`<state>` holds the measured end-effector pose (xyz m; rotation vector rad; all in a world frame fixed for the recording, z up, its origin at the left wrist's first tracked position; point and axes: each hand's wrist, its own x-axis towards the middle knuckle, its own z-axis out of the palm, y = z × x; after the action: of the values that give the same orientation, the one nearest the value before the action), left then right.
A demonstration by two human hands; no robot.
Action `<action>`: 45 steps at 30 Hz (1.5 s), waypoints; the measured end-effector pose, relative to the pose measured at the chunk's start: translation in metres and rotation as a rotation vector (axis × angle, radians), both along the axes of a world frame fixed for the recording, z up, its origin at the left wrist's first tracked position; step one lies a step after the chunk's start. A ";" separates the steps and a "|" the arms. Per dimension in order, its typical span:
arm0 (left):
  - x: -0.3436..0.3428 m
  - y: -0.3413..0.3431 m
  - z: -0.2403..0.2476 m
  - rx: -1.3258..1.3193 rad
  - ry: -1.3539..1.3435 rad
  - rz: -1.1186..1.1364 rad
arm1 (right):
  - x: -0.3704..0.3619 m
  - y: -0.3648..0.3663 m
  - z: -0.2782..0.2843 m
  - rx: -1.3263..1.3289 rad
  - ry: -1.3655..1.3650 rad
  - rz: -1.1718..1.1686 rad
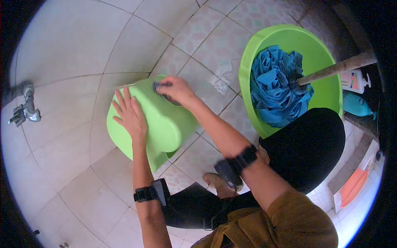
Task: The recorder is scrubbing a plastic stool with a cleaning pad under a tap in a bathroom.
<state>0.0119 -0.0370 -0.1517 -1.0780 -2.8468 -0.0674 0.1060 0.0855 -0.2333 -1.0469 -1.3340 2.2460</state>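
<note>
A light green plastic piece (163,120) with rounded corners and a cut-out at its edge, stool-like in shape, stands by the wall. My left hand (131,115) lies flat on its top, fingers spread. At its far right corner my right hand (175,90) is closed around a small dark scrubber (157,86), mostly hidden by the fingers, so its exact kind is unclear. The scrubber is against the green plastic. Both forearms wear black bands with small dark boxes.
To the right, a green basin (248,49) holds a blue cloth mop head (277,89) with a wooden handle (341,69). Beyond are a white pump bottle (353,80) and a teal bottle (357,105). A metal tap (29,107) juts from the left wall. White suds (221,78) dot the tiled floor.
</note>
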 end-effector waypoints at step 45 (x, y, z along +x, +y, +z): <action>-0.015 -0.019 0.009 -0.006 0.007 -0.015 | 0.011 -0.026 0.008 0.262 0.208 0.195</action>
<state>-0.0034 -0.0555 -0.1431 -1.0988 -2.8348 -0.0559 0.1168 0.0597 -0.2251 -0.6003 -1.6396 2.1633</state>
